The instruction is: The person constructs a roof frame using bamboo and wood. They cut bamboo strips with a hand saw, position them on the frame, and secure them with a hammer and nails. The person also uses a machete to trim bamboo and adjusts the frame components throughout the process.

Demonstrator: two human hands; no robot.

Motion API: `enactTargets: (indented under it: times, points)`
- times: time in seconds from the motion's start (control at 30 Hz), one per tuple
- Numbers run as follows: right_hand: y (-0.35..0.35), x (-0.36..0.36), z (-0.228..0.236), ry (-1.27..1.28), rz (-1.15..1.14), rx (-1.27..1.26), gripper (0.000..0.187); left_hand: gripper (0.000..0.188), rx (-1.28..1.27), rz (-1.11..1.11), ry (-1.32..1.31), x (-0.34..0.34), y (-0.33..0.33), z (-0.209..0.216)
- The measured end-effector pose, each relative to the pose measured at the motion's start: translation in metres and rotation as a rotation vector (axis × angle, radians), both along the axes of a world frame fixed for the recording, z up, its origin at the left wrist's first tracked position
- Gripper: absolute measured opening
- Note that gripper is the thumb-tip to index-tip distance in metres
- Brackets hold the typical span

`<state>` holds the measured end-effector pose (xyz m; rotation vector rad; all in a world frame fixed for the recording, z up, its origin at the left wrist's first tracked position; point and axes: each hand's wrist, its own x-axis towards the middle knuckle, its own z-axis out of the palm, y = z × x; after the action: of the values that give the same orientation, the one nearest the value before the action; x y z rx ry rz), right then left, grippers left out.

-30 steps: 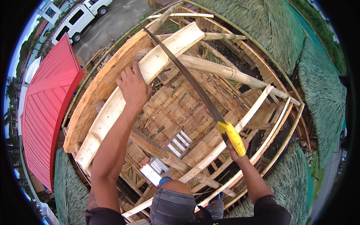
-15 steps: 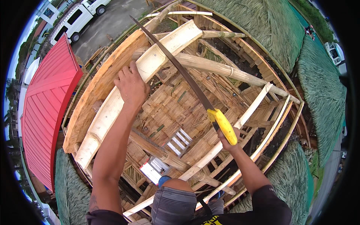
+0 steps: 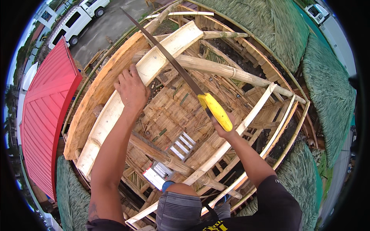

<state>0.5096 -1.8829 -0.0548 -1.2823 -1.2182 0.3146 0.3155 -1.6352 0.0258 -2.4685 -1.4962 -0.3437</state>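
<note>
Right grip [image 3: 224, 129] clamped on yellow saw handle [image 3: 217, 111], fingers mostly hidden; left grip [image 3: 133, 89] on split bamboo [image 3: 152, 66], closure unclear

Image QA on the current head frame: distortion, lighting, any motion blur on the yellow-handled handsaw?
Head view: strong fisheye, the red ribbed metal roof looks bowed, black border, bluish fringing along the left rim; head view: soft daylight, no hard shadows apparent on the pale split-bamboo channel; head view: yellow-handled handsaw fairly crisp, no obvious motion smear.

A yellow-handled saw [image 3: 185, 75] slants across a pale, hollow split-bamboo length [image 3: 110, 121].
</note>
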Motion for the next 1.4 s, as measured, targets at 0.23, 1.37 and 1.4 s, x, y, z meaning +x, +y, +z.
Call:
enactTargets:
  times: [0.23,1.37,1.4]
  points:
    - [0.025,0.005,-0.025,0.129,0.007,-0.129,0.016,0.084,-0.017,-0.036,-0.007,-0.004,-0.008,0.009]
    - [-0.063,0.002,-0.001,0.07,0.047,-0.145,0.033,0.086,0.02,0.008,0.013,0.0,0.0,-0.001]
    - [-0.014,0.004,-0.011,0.02,0.023,-0.079,0.028,0.086,0.007,0.0,0.011,0.0,0.0,-0.001]
